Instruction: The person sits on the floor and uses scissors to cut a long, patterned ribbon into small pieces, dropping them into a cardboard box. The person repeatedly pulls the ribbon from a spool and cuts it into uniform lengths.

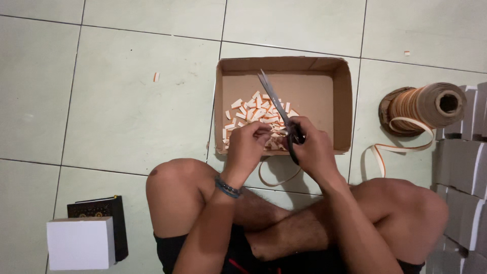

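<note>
Seated person cutting tape over a cardboard box [345, 101].
Right hand [312, 147] grips scissors [276, 104]; left hand [248, 144] pinches the tape strip [271, 133] above cut pieces [253, 114].

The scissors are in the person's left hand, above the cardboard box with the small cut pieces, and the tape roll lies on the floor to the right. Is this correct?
Not quite: the head view shows the scissors in the right hand, not the left. The left hand pinches the strip beside the blades. The rest holds: they are above the cardboard box with the small cut pieces, and the tape roll lies on the floor to the right.
</note>
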